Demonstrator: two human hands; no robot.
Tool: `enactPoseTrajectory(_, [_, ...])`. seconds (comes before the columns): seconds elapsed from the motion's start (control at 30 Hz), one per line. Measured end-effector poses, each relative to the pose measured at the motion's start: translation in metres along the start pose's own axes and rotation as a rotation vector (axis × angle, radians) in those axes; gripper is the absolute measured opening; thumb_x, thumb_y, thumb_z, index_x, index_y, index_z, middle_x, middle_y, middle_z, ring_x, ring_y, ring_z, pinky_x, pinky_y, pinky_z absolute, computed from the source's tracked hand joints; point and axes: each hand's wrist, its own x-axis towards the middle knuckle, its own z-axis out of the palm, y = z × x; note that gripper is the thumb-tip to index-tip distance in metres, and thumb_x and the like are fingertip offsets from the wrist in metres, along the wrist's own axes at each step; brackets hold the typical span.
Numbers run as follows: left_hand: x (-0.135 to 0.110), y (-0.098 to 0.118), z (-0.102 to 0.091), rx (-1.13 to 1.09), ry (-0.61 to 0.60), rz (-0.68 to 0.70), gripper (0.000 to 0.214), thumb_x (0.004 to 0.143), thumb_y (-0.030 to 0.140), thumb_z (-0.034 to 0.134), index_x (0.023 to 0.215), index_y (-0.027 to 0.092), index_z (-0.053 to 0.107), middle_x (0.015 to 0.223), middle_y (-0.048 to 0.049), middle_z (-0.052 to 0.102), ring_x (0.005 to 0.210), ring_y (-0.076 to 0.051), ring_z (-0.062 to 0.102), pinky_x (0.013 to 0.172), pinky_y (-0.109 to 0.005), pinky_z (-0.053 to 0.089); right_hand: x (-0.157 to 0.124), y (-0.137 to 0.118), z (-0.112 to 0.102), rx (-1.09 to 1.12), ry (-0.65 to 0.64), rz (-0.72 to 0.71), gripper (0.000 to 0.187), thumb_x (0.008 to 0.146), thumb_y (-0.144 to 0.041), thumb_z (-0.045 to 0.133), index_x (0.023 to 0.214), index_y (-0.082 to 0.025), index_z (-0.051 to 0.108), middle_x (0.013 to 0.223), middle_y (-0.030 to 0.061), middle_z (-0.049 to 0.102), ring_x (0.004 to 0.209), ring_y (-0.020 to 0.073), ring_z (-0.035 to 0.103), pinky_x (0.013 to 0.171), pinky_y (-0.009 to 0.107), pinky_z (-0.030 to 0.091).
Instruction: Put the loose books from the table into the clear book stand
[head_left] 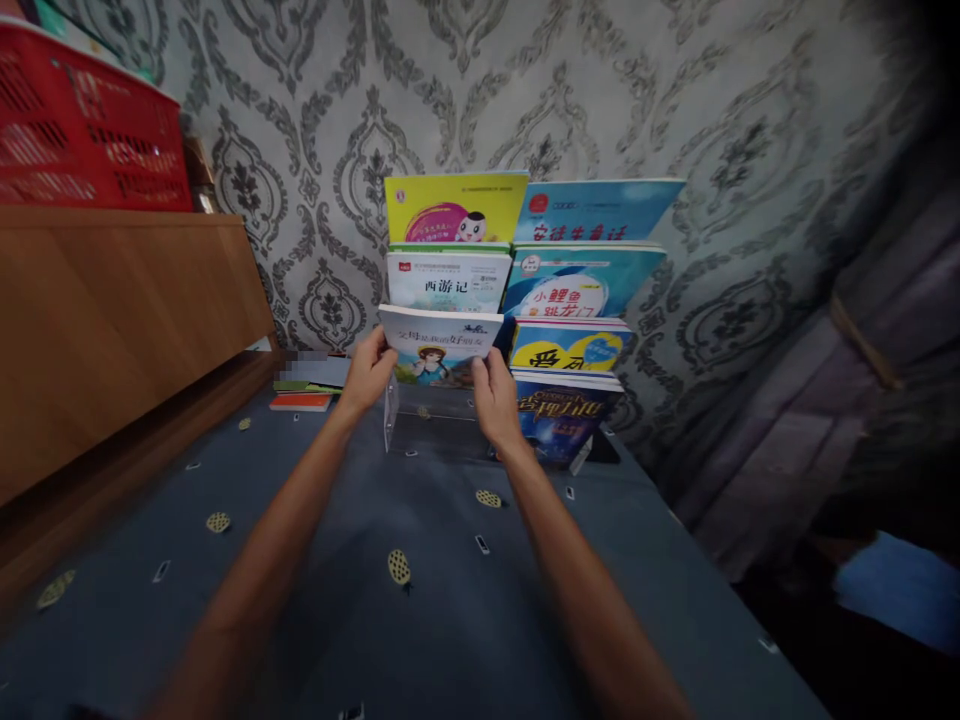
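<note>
Between my two hands is a picture book with a pale blue cover and a child in a hat on it. My left hand grips its left edge, and my right hand pinches its lower right edge. The book stands at the left side of a clear tiered book stand, above the bare front tier. Just behind it is a white-covered book, with a yellow book on the tier above. Close by my right hand, a dark blue book fills the front right tier.
Right-hand tiers also hold a blue book, a teal book and a yellow-and-blue book. Several books lie stacked left of the stand. A wooden cabinet bears a red basket. A curtain hangs at right.
</note>
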Motion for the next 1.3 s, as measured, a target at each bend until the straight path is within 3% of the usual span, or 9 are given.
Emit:
enactPoseTrajectory(0.27, [0.0, -0.027, -0.001, 0.004, -0.036, -0.067, 0.029, 0.075, 0.015, 0.047, 0.101, 0.015, 0.061, 0.092, -0.0038, 0.068, 0.087, -0.018, 0.061, 0.083, -0.029, 0.049, 0.001, 0.024, 0.013, -0.065, -0.034, 0.025, 0.028, 0.099, -0.038, 0.036, 0.109, -0.022, 0.057, 0.096, 0.0088, 0.068, 0.084, 0.0248, 0.064, 0.079, 0.039, 0.051])
enactPoseTrajectory(0.4, [-0.007, -0.035, 0.001, 0.202, 0.026, -0.056, 0.019, 0.078, 0.014, 0.048, 0.092, 0.016, 0.061, 0.09, -0.0045, 0.063, 0.089, -0.019, 0.058, 0.084, -0.03, 0.047, 0.002, 0.035, 0.015, -0.176, -0.025, -0.015, 0.025, 0.096, -0.031, 0.038, 0.104, -0.02, 0.059, 0.099, 0.0116, 0.065, 0.092, 0.0265, 0.061, 0.085, 0.041, 0.05])
enactPoseTrajectory(0.5, [-0.014, -0.036, 0.005, 0.395, 0.113, -0.017, 0.011, 0.079, 0.013, 0.052, 0.086, 0.018, 0.059, 0.09, -0.0051, 0.058, 0.094, -0.022, 0.056, 0.088, -0.032, 0.045, 0.001, 0.039, 0.017, -0.261, -0.002, -0.022, 0.025, 0.093, -0.027, 0.04, 0.105, -0.018, 0.06, 0.1, 0.0135, 0.061, 0.093, 0.0281, 0.059, 0.087, 0.044, 0.05])
enactPoseTrajectory(0.6, [-0.018, -0.034, 0.009, 0.446, 0.14, 0.008, 0.014, 0.083, 0.014, 0.052, 0.095, 0.019, 0.058, 0.095, -0.006, 0.059, 0.097, -0.023, 0.056, 0.089, -0.032, 0.044, -0.002, 0.038, 0.019, -0.272, 0.043, -0.017, 0.031, 0.093, -0.026, 0.041, 0.117, -0.017, 0.059, 0.107, 0.0156, 0.059, 0.1, 0.0296, 0.058, 0.092, 0.047, 0.049])
enactPoseTrajectory(0.83, [-0.019, -0.035, 0.011, 0.475, 0.186, 0.004, 0.015, 0.088, 0.016, 0.054, 0.102, 0.019, 0.053, 0.093, -0.0048, 0.06, 0.089, -0.02, 0.058, 0.084, -0.032, 0.045, -0.011, 0.025, 0.026, -0.183, 0.108, -0.063, 0.055, 0.093, -0.023, 0.04, 0.147, -0.014, 0.036, 0.131, 0.0203, 0.05, 0.119, 0.0296, 0.054, 0.099, 0.05, 0.05])
enactPoseTrajectory(1.03, [-0.016, -0.037, 0.014, 0.569, 0.238, -0.031, 0.008, 0.088, 0.018, 0.056, 0.092, 0.021, 0.05, 0.089, -0.0036, 0.06, 0.085, -0.02, 0.06, 0.081, -0.032, 0.047, -0.012, 0.025, 0.027, -0.274, 0.131, -0.105, 0.053, 0.095, -0.022, 0.04, 0.147, -0.016, 0.038, 0.129, 0.0178, 0.051, 0.123, 0.0285, 0.053, 0.104, 0.05, 0.048])
enactPoseTrajectory(1.3, [-0.014, -0.036, 0.016, 0.681, 0.212, -0.128, 0.007, 0.089, 0.021, 0.056, 0.095, 0.022, 0.052, 0.086, -0.0036, 0.064, 0.081, -0.021, 0.062, 0.077, -0.031, 0.044, -0.012, 0.029, 0.028, -0.36, 0.087, -0.069, 0.054, 0.096, -0.027, 0.039, 0.149, -0.015, 0.04, 0.129, 0.0175, 0.052, 0.124, 0.0295, 0.052, 0.106, 0.048, 0.046])
